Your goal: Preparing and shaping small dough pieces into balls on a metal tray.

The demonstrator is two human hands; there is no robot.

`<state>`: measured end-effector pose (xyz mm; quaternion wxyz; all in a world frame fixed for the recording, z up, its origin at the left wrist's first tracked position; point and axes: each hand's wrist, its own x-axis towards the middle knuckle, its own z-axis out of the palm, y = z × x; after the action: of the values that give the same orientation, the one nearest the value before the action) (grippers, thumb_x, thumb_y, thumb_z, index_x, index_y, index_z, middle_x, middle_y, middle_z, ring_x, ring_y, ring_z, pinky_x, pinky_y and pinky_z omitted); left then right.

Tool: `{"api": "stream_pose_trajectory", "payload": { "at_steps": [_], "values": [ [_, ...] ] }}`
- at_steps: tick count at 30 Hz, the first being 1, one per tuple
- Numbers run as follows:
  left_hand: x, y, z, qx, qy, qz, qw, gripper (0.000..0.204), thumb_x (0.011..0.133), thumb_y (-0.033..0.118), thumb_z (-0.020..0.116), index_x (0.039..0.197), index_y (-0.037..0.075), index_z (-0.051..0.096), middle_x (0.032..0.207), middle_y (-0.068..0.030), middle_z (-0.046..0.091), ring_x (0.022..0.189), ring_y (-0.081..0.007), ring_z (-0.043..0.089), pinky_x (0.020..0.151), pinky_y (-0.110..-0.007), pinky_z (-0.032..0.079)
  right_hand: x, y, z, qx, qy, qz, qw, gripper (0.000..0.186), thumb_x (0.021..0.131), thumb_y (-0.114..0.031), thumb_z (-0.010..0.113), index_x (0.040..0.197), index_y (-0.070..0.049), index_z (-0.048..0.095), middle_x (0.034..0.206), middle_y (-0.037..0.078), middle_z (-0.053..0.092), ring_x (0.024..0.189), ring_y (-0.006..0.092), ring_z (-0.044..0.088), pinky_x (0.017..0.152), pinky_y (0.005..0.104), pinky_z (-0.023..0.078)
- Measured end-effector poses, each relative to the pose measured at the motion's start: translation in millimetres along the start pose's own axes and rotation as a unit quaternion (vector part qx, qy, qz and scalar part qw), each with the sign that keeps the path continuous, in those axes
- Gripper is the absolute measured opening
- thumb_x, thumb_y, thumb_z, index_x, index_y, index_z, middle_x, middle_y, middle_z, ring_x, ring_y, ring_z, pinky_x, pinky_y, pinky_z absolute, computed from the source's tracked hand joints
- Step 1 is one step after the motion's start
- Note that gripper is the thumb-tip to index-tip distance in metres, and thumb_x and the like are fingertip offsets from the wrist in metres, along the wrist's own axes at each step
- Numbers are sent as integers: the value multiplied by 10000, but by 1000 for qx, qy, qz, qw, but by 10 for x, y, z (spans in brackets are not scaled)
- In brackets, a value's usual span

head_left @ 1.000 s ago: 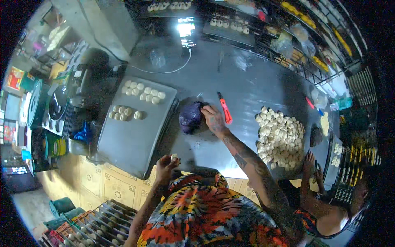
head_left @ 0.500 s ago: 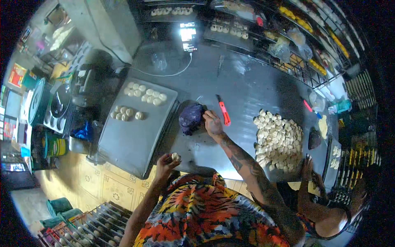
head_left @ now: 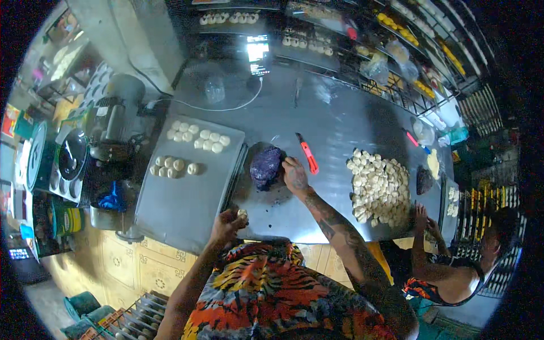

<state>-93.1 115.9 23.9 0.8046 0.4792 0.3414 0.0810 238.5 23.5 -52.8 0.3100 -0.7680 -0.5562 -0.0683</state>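
A lump of purple paste [head_left: 265, 169] rests on the dark metal table, with small crumbs below it. At its right edge, the bent fingers of my right hand [head_left: 296, 177] pinch into the paste; the fingertips are partly hidden. My left hand [head_left: 226, 225] is at the table's near edge, closed around a small piece of pale dough [head_left: 242, 216]. To the left lies a metal tray [head_left: 187, 201] bearing several round dough balls [head_left: 212, 140] in groups. A red utility knife [head_left: 307, 154] lies just beyond my right hand.
Many pale dough pieces [head_left: 379, 190] are spread at the right, near a co-worker's hands [head_left: 420, 218]. A lit phone [head_left: 258, 55] with a white cable lies at the far side. Racks with trays [head_left: 391, 62] stand behind, and a dark machine [head_left: 116, 127] stands left.
The view has shifted slightly. My right hand stays at the paste's right edge, and my left still holds the dough. The co-worker's hands remain beside the dough pieces.
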Motion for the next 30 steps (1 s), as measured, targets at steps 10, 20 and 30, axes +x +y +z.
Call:
{"api": "stream_pose_trajectory", "payload": {
  "at_steps": [10,20,30],
  "values": [
    [-17,-87,527,-108,54,2,993,250,900,167,727,1015,-46,663,886,-99,689,764,-166,663,715,-272,561,95,26,-275,64,-214,135,965,141,801,-58,601,907,-2,675,945,105,669,819,294,606,751,383,502],
    [62,-198,1242,-194,130,-48,971,287,925,200,711,1009,-72,682,851,-108,679,731,-146,630,704,-265,554,-563,-698,-881,336,-223,140,904,222,886,-139,692,1057,-2,732,955,43,715,719,142,568,657,290,460],
    [289,-121,943,21,38,39,998,236,875,153,755,986,-50,711,827,-86,688,726,-130,626,662,-241,519,-763,-1244,-1068,486,-208,392,753,185,918,-63,650,1089,-13,698,883,35,686,699,115,562,622,239,448]
  ]
}}
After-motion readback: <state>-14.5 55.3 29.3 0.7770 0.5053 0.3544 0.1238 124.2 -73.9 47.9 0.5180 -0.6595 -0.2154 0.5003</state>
